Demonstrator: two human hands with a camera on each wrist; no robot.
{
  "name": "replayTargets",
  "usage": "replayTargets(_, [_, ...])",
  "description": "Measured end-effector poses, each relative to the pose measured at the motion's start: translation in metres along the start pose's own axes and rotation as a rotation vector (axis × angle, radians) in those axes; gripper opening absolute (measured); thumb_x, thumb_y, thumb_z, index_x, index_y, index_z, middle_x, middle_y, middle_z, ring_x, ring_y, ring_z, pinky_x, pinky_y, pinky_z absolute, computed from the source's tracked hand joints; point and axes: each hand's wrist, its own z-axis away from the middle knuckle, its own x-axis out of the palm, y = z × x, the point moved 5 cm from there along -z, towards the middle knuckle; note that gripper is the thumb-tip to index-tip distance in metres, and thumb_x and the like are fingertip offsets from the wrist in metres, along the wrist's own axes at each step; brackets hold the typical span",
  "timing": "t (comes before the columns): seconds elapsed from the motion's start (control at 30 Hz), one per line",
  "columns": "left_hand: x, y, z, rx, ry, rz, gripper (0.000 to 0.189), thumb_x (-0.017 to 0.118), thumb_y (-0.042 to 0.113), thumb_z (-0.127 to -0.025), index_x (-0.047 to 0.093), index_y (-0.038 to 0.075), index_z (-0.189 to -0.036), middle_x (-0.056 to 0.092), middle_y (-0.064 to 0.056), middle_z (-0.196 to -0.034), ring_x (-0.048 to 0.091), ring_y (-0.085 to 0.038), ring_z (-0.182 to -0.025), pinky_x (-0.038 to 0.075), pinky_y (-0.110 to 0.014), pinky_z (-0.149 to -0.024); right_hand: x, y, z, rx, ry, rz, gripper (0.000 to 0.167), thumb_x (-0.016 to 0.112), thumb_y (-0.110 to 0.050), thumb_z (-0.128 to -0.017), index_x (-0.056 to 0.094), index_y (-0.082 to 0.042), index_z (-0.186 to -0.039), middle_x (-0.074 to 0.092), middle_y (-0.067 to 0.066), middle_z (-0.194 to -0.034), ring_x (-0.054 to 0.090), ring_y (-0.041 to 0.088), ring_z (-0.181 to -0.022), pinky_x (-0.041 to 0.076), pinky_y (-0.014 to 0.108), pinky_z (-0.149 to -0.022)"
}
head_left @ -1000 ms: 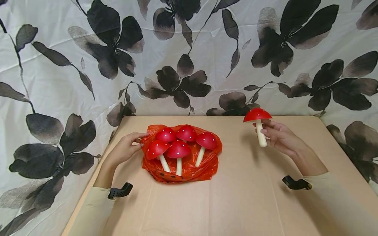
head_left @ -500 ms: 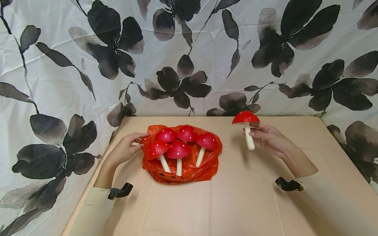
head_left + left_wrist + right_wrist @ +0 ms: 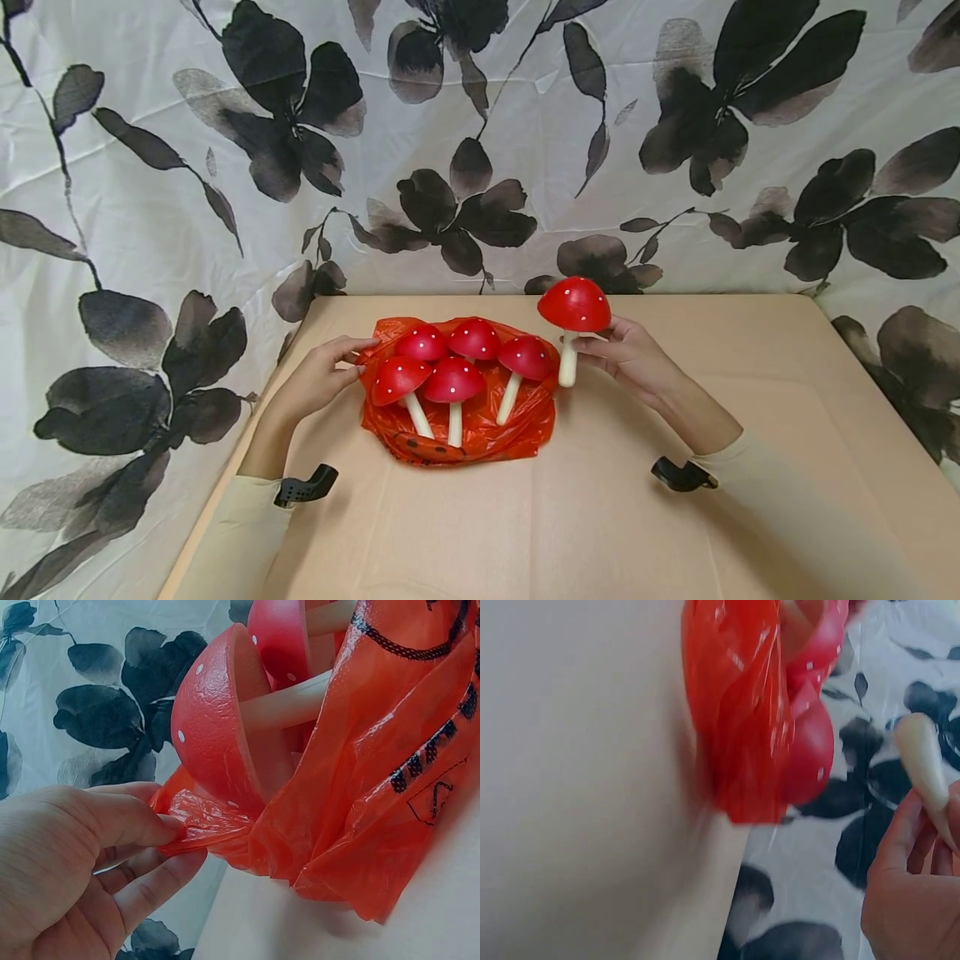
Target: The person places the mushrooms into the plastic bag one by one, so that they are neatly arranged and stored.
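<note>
A red plastic bag lies on the table with its mouth spread around several toy mushrooms, red-capped with white dots and pale stems. My left hand pinches the bag's left edge; in the left wrist view the bag's gathered plastic runs between thumb and fingers. My right hand holds another mushroom by its stem, cap up, at the bag's right edge and raised above the table. In the right wrist view the stem of this mushroom shows, while its cap is out of frame.
The pale wooden table stretches around the bag on all sides. Behind and to the left hangs a white curtain with dark flowers. A black band sits on each wrist.
My right hand has moved left with the mushroom, from over the table's right side to the bag's right edge, and the cap has tipped. The left hand and bag have stayed put.
</note>
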Motion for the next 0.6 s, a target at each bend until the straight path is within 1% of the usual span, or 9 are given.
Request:
replayTargets(0.1, [0.001, 0.000, 0.000, -0.003, -0.003, 0.003, 0.043, 0.064, -0.005, -0.094, 0.064, 0.004, -0.135, 0.067, -0.016, -0.126, 0.067, -0.039, -0.105, 0.058, -0.045, -0.090, 0.015, 0.005, -0.005, 0.029, 0.010, 0.028, 0.058, 0.071, -0.009, -0.095, 0.047, -0.007, -0.147, 0.056, 0.008, -0.140, 0.063, 0.024, -0.120, 0.053, 0.043, -0.101])
replayTargets(0.17, [0.001, 0.000, 0.000, -0.007, -0.005, 0.000, 0.042, 0.064, -0.004, -0.094, 0.064, 0.004, -0.135, 0.067, -0.016, -0.126, 0.068, -0.037, -0.105, 0.058, -0.045, -0.090, 0.025, 0.008, -0.008, 0.043, 0.004, 0.048, 0.059, 0.072, -0.010, -0.094, 0.048, -0.007, -0.148, 0.054, 0.009, -0.143, 0.060, 0.025, -0.122, 0.051, 0.046, -0.104])
replayTargets(0.2, [0.001, 0.000, -0.001, -0.006, -0.006, 0.001, 0.043, 0.064, -0.005, -0.094, 0.064, 0.004, -0.135, 0.067, -0.016, -0.127, 0.067, -0.036, -0.105, 0.058, -0.046, -0.090, 0.029, 0.011, -0.009, 0.044, -0.001, 0.064, 0.058, 0.072, -0.011, -0.094, 0.049, -0.006, -0.147, 0.054, 0.010, -0.143, 0.060, 0.024, -0.118, 0.052, 0.043, -0.103])
replayTargets(0.23, [0.001, 0.000, 0.000, -0.009, -0.008, 0.000, 0.043, 0.064, -0.004, -0.094, 0.064, 0.004, -0.136, 0.066, -0.015, -0.127, 0.068, -0.035, -0.105, 0.058, -0.043, -0.090, 0.034, 0.013, -0.011, 0.044, -0.010, 0.081, 0.058, 0.073, -0.011, -0.093, 0.050, -0.006, -0.146, 0.055, 0.010, -0.143, 0.060, 0.024, -0.116, 0.053, 0.042, -0.102])
replayTargets(0.27, [0.001, -0.001, -0.001, -0.008, -0.010, 0.004, 0.043, 0.063, -0.005, -0.094, 0.064, 0.004, -0.136, 0.066, -0.016, -0.127, 0.067, -0.035, -0.105, 0.058, -0.045, -0.090, 0.039, 0.016, -0.012, 0.045, -0.014, 0.097, 0.057, 0.073, -0.011, -0.093, 0.052, -0.006, -0.145, 0.056, 0.010, -0.141, 0.060, 0.024, -0.115, 0.055, 0.040, -0.100])
replayTargets(0.37, [0.000, -0.001, -0.001, -0.005, -0.009, 0.003, 0.043, 0.063, -0.005, -0.094, 0.064, 0.004, -0.136, 0.066, -0.017, -0.127, 0.067, -0.034, -0.104, 0.058, -0.048, -0.090, 0.053, 0.023, -0.015, 0.026, -0.047, 0.130, 0.055, 0.073, -0.009, -0.092, 0.054, -0.005, -0.143, 0.060, 0.012, -0.139, 0.060, 0.026, -0.115, 0.057, 0.034, -0.094])
replayTargets(0.4, [0.000, -0.002, -0.001, -0.003, -0.008, 0.003, 0.043, 0.063, -0.005, -0.094, 0.064, 0.004, -0.136, 0.066, -0.017, -0.128, 0.067, -0.034, -0.104, 0.058, -0.048, -0.090, 0.057, 0.025, -0.016, 0.023, -0.055, 0.135, 0.055, 0.074, -0.009, -0.091, 0.055, -0.006, -0.143, 0.061, 0.011, -0.137, 0.059, 0.026, -0.116, 0.057, 0.034, -0.093])
replayTargets(0.5, [0.000, -0.003, -0.001, -0.003, -0.008, 0.002, 0.042, 0.064, -0.004, -0.094, 0.064, 0.003, -0.136, 0.065, -0.018, -0.128, 0.067, -0.034, -0.104, 0.059, -0.048, -0.090, 0.070, 0.031, -0.016, 0.021, -0.080, 0.139, 0.055, 0.077, -0.009, -0.089, 0.057, -0.009, -0.141, 0.062, 0.010, -0.137, 0.055, 0.030, -0.126, 0.054, 0.040, -0.100])
replayTargets(0.6, [0.000, -0.003, 0.000, -0.003, -0.008, 0.007, 0.043, 0.064, -0.005, -0.094, 0.064, 0.003, -0.136, 0.065, -0.019, -0.129, 0.067, -0.035, -0.105, 0.058, -0.049, -0.091, 0.077, 0.037, -0.015, 0.017, -0.086, 0.180, 0.056, 0.079, -0.011, -0.087, 0.059, -0.012, -0.140, 0.064, 0.008, -0.135, 0.055, 0.030, -0.126, 0.053, 0.043, -0.102])
